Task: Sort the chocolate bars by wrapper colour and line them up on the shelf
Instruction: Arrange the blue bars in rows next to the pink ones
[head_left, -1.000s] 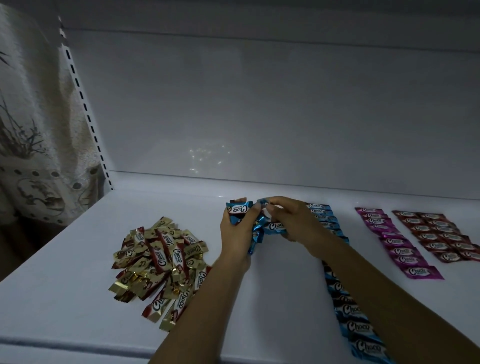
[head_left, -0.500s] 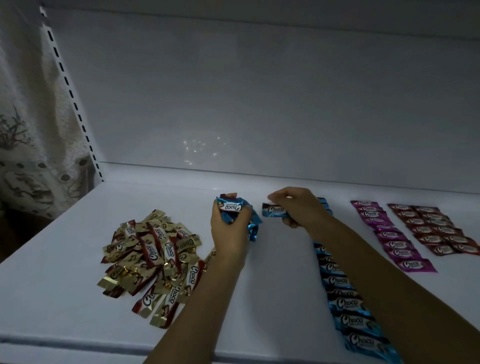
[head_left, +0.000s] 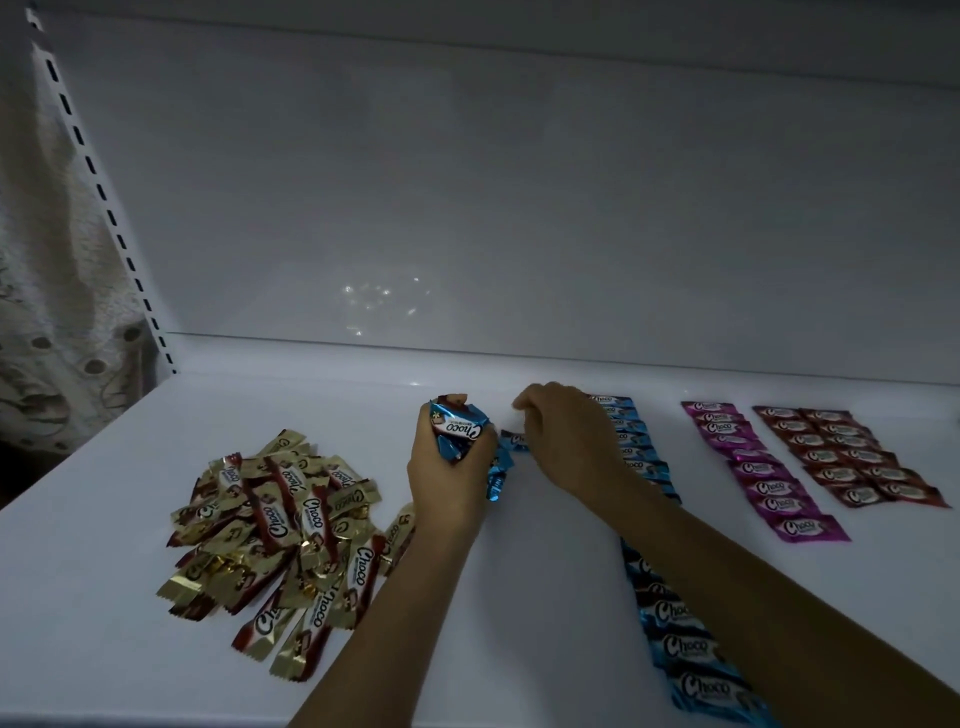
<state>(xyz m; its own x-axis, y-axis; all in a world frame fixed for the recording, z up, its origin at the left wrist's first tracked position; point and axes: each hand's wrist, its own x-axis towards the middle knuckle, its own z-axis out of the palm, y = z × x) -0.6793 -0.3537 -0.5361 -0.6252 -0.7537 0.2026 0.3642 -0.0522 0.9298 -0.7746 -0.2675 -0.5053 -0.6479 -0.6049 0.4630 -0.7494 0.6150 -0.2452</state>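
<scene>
My left hand (head_left: 449, 480) grips a bunch of blue chocolate bars (head_left: 460, 431) above the white shelf (head_left: 88, 639). Just to its right, my right hand (head_left: 569, 444) has curled fingers on the end of a single blue bar (head_left: 514, 440), low over the shelf; the rest of that bar is hidden behind the hand. A row of blue bars (head_left: 680, 649) runs from the back to the front edge, partly covered by my right forearm. Further right lie a pink row (head_left: 763, 480) and a double row of dark red bars (head_left: 852, 460). A loose pile of gold and red bars (head_left: 275, 525) sits on the left.
The shelf's grey back panel (head_left: 493, 208) rises behind everything. A slotted upright (head_left: 96, 176) stands at the back left, with patterned fabric (head_left: 36, 322) beyond it. Bare shelf lies between the pile and the blue row.
My hands came apart: the right one drew a single blue bar out of the bunch and lowered it toward the shelf beside the blue row. The left still grips the bunch.
</scene>
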